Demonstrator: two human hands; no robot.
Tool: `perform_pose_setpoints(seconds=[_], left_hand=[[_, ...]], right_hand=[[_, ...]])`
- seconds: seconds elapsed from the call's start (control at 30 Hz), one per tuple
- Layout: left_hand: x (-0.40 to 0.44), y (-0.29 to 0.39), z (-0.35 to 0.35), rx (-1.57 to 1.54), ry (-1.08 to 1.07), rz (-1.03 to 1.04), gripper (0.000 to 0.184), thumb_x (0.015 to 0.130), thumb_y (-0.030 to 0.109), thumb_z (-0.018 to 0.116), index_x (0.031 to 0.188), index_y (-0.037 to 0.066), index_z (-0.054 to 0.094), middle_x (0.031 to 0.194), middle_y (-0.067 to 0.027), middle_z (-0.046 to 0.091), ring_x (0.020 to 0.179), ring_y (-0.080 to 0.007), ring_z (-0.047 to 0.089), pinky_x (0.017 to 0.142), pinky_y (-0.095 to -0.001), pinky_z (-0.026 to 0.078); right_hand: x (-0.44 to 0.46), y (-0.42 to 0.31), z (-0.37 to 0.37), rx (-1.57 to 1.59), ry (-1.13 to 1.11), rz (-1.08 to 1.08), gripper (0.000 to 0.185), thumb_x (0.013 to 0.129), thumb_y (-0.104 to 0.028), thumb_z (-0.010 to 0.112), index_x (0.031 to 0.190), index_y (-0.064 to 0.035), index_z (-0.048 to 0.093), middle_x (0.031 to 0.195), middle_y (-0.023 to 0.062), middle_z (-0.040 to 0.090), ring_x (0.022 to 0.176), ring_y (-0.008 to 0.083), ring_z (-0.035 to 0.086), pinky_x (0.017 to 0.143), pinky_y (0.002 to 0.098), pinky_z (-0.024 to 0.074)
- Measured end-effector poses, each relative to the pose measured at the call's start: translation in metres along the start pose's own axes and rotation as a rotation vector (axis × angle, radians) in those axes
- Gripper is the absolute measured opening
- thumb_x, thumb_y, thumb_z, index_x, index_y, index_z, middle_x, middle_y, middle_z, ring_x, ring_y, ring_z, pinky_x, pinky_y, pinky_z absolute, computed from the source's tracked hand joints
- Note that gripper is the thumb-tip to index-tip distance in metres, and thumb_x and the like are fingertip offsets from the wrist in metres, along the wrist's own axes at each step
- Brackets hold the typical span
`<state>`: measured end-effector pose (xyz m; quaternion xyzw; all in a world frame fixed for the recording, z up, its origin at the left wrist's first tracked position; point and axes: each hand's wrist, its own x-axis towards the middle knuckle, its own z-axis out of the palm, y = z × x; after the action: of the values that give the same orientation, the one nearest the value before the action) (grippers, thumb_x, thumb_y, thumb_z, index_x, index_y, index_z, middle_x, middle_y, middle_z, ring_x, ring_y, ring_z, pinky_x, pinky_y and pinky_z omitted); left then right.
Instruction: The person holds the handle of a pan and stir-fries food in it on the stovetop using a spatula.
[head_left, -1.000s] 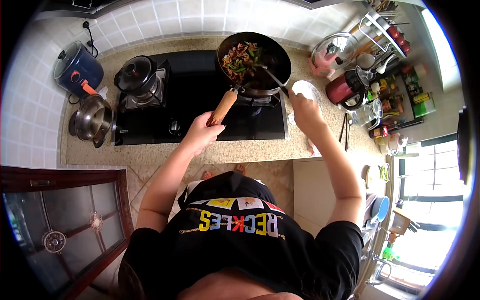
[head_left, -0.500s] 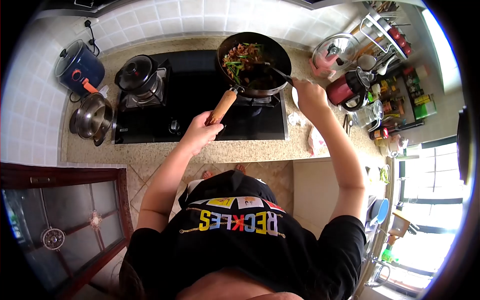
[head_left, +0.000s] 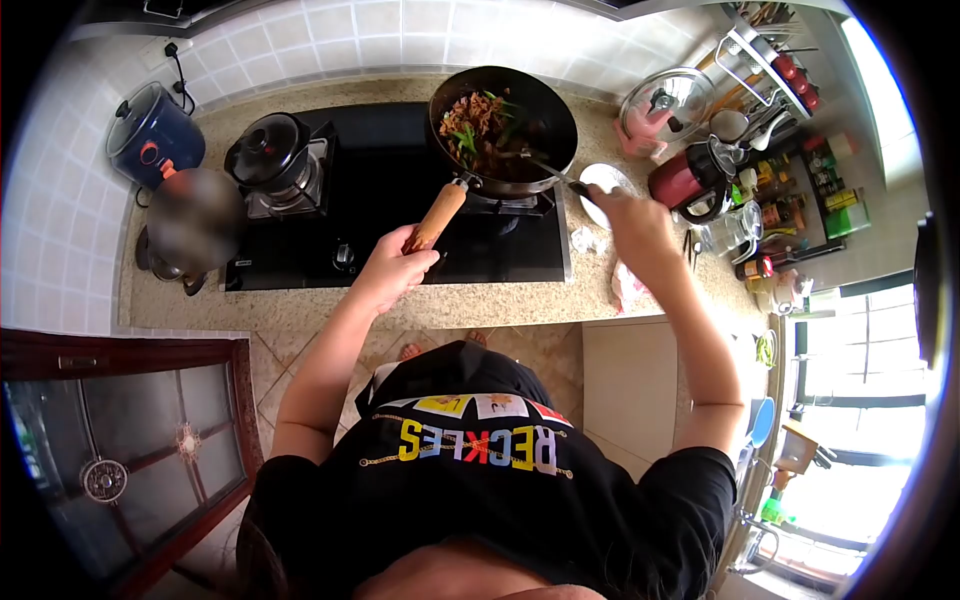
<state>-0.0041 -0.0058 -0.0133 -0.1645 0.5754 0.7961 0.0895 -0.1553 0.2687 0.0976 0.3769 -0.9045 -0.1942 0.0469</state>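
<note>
A dark wok (head_left: pixel 550 112) stands over the right burner. Browned meat pieces and green strips of food (head_left: pixel 475 122) lie mostly in its left half. My left hand (head_left: pixel 393 272) is wrapped round the wok's wooden handle (head_left: pixel 440 215), near its end. To the right of the wok, my right hand (head_left: pixel 642 232) grips a spatula (head_left: pixel 555 172). The spatula's shaft crosses the wok's rim and its head is down inside, beside the food. A white plate (head_left: pixel 603 180) sits on the counter just behind my right hand.
A black lidded pot (head_left: pixel 268 148) occupies the left burner of the black stove (head_left: pixel 300 250). Left of it are a blue cooker (head_left: pixel 160 130) and a metal pot (head_left: pixel 165 262), partly hidden by a blur. A glass lid (head_left: pixel 670 95) and a dark red appliance (head_left: pixel 682 182) stand at right.
My right hand has drawn back toward me and slightly right, pulling the spatula with it. The food has shifted in the wok, and more of the plate shows. My left hand keeps its hold.
</note>
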Motion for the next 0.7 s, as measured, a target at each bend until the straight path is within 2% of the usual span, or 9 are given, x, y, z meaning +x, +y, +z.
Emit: perform_pose_setpoints(seconds=[0.07, 0.17, 0.3, 0.33, 0.37, 0.43, 0.47, 0.53, 0.7], left_hand=[[0.000, 0.000, 0.000, -0.002, -0.002, 0.009, 0.016, 0.084, 0.003, 0.059, 0.097, 0.002, 0.049, 0.066, 0.0035, 0.040, 0.046, -0.0024, 0.035, 0.040, -0.0194, 0.028], [0.000, 0.002, -0.001, 0.009, -0.003, 0.013, 0.014, 0.084, 0.004, 0.059, 0.094, 0.003, 0.048, 0.066, 0.0036, 0.040, 0.047, -0.0023, 0.035, 0.040, -0.0190, 0.028], [0.002, -0.001, -0.002, 0.020, -0.026, -0.009, 0.014, 0.084, 0.004, 0.059, 0.091, 0.004, 0.047, 0.067, 0.0033, 0.040, 0.048, -0.0023, 0.036, 0.040, -0.0184, 0.028], [0.000, -0.001, -0.002, 0.022, -0.024, -0.011, 0.014, 0.084, 0.004, 0.059, 0.091, 0.004, 0.047, 0.067, 0.0033, 0.040, 0.048, -0.0023, 0.036, 0.040, -0.0184, 0.028], [0.000, -0.001, -0.001, 0.000, -0.032, 0.002, 0.014, 0.084, 0.005, 0.059, 0.093, 0.004, 0.048, 0.068, 0.0028, 0.042, 0.048, -0.0025, 0.037, 0.041, -0.0182, 0.028], [-0.002, 0.000, 0.000, -0.028, -0.038, 0.020, 0.014, 0.084, 0.005, 0.059, 0.094, 0.004, 0.049, 0.069, 0.0024, 0.043, 0.048, -0.0026, 0.037, 0.041, -0.0179, 0.028], [-0.002, 0.001, 0.001, -0.025, -0.013, 0.017, 0.019, 0.084, 0.006, 0.060, 0.101, 0.003, 0.050, 0.071, 0.0018, 0.044, 0.049, -0.0032, 0.038, 0.041, -0.0180, 0.028], [-0.005, -0.001, 0.003, -0.028, 0.013, 0.010, 0.025, 0.084, 0.007, 0.060, 0.107, 0.002, 0.051, 0.073, 0.0012, 0.046, 0.049, -0.0037, 0.038, 0.042, -0.0181, 0.029], [-0.010, -0.007, 0.005, 0.110, 0.110, 0.154, 0.045, 0.083, 0.007, 0.065, 0.124, -0.001, 0.048, 0.091, -0.0002, 0.055, 0.076, -0.0065, 0.052, 0.065, -0.0216, 0.045]], right_hand=[[-0.008, 0.011, -0.048, 0.057, 0.012, 0.111, 0.048, 0.077, 0.004, 0.046, 0.118, -0.0171, 0.060, 0.087, 0.0103, 0.060, 0.071, 0.0288, 0.063, 0.061, 0.0410, 0.0498], [-0.015, 0.024, -0.074, 0.136, 0.093, -0.021, 0.045, 0.075, 0.005, 0.047, 0.112, -0.0147, 0.063, 0.081, 0.0110, 0.061, 0.073, 0.0292, 0.063, 0.062, 0.0406, 0.0498], [0.024, -0.007, -0.022, -0.044, -0.019, -0.048, 0.039, 0.078, -0.001, 0.050, 0.112, -0.0147, 0.061, 0.083, 0.0131, 0.063, 0.077, 0.0280, 0.064, 0.064, 0.0391, 0.0516], [0.034, -0.008, -0.025, 0.001, -0.012, 0.034, 0.028, 0.078, -0.003, 0.051, 0.102, -0.0137, 0.062, 0.085, 0.0124, 0.065, 0.079, 0.0267, 0.066, 0.064, 0.0369, 0.0530], [0.042, -0.006, -0.031, 0.044, -0.003, 0.115, 0.018, 0.079, -0.005, 0.053, 0.091, -0.0127, 0.064, 0.087, 0.0118, 0.066, 0.080, 0.0255, 0.067, 0.065, 0.0346, 0.0543], [0.050, 0.026, -0.031, 0.099, 0.049, 0.060, 0.022, 0.080, -0.004, 0.051, 0.094, -0.0145, 0.065, 0.093, 0.0127, 0.066, 0.081, 0.0302, 0.067, 0.066, 0.0371, 0.0549], [0.044, 0.036, -0.033, -0.043, 0.239, 0.018, 0.026, 0.080, -0.004, 0.050, 0.097, -0.0178, 0.065, 0.091, 0.0105, 0.067, 0.082, 0.0317, 0.066, 0.066, 0.0415, 0.0544], [0.033, 0.046, -0.070, -0.033, 0.126, 0.012, 0.023, 0.078, -0.003, 0.052, 0.092, -0.0148, 0.067, 0.085, 0.0101, 0.068, 0.083, 0.0293, 0.067, 0.070, 0.0443, 0.0539], [0.052, 0.020, -0.035, -0.038, -0.045, -0.099, 0.010, 0.080, -0.009, 0.058, 0.085, -0.0061, 0.066, 0.079, 0.0123, 0.066, 0.081, 0.0266, 0.066, 0.067, 0.0377, 0.0537]])
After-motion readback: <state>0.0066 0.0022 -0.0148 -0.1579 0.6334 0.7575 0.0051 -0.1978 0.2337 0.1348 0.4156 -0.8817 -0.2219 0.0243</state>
